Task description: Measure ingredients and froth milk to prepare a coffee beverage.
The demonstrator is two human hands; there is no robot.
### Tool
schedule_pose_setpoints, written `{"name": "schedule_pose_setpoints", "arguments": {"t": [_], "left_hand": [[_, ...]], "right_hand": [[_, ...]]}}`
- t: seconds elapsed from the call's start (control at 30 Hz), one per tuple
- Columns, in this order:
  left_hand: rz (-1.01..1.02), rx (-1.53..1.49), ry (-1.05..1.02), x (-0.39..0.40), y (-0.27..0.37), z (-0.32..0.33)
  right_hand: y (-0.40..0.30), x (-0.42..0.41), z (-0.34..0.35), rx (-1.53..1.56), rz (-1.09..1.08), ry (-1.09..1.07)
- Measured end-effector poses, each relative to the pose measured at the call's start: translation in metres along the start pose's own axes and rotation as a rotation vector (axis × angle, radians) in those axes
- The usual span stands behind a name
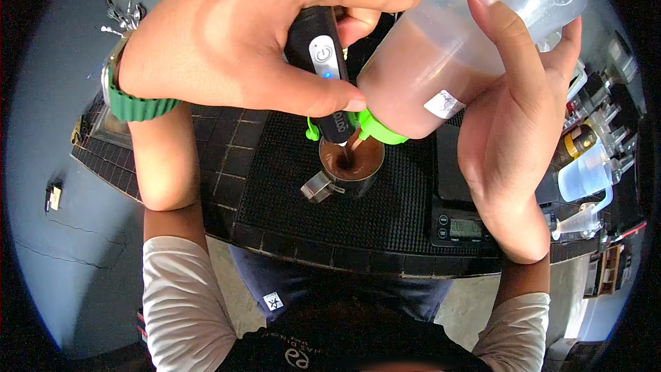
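Note:
My left hand [248, 41] is closed round a black handheld electric frother [323, 57] with a lit blue light. Its thin shaft reaches down into a metal pitcher [361, 181] with a handle, which holds a swirling brown liquid. In my right hand [516, 77] is a translucent plastic squeeze bottle [418, 57], tilted downward, with pinkish-brown liquid inside. A stream runs from the spout of its green cap [379, 129] into the pitcher. The pitcher stands on a black rubber mat [289, 212].
Right of the mat lies a black digital scale [457, 230], partly behind my right arm. Farther right stand a translucent plastic jug [583, 173], a small clear measuring cup [578, 222] and a black jar with a yellow band [579, 142]. The tiled counter edge [351, 261] runs before me.

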State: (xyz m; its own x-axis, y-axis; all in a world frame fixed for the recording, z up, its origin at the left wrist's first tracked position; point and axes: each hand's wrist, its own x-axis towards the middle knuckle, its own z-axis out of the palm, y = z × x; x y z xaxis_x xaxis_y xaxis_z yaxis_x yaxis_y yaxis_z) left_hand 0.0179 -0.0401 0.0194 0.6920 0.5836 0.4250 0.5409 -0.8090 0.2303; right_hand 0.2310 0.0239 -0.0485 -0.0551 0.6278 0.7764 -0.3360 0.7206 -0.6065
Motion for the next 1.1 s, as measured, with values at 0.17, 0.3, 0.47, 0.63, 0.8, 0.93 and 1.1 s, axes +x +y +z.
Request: {"name": "schedule_pose_setpoints", "arguments": {"t": [0.17, 0.3, 0.47, 0.63, 0.8, 0.93, 1.1], "left_hand": [[0.125, 0.077, 0.052, -0.001, -0.005, 0.007], [0.094, 0.069, 0.026, -0.002, -0.011, 0.003], [0.062, 0.175, 0.026, -0.003, -0.016, 0.006], [0.026, 0.145, 0.029, -0.005, -0.014, 0.004], [-0.133, 0.033, 0.037, -0.008, -0.015, 0.002], [-0.140, -0.213, 0.006, -0.010, -0.013, -0.008], [-0.067, -0.291, 0.027, -0.009, -0.021, -0.005]], "right_hand": [[0.003, 0.001, -0.001, 0.010, -0.019, -0.004], [-0.003, 0.001, -0.001, -0.011, 0.019, -0.016], [-0.004, 0.000, 0.004, 0.022, 0.040, 0.002], [0.001, 0.004, -0.001, 0.064, 0.008, 0.002], [-0.009, -0.008, 0.020, 0.056, -0.004, 0.097], [-0.019, -0.010, 0.025, 0.135, -0.017, 0.088], [-0.021, -0.011, 0.026, 0.192, -0.041, 0.091]]}}
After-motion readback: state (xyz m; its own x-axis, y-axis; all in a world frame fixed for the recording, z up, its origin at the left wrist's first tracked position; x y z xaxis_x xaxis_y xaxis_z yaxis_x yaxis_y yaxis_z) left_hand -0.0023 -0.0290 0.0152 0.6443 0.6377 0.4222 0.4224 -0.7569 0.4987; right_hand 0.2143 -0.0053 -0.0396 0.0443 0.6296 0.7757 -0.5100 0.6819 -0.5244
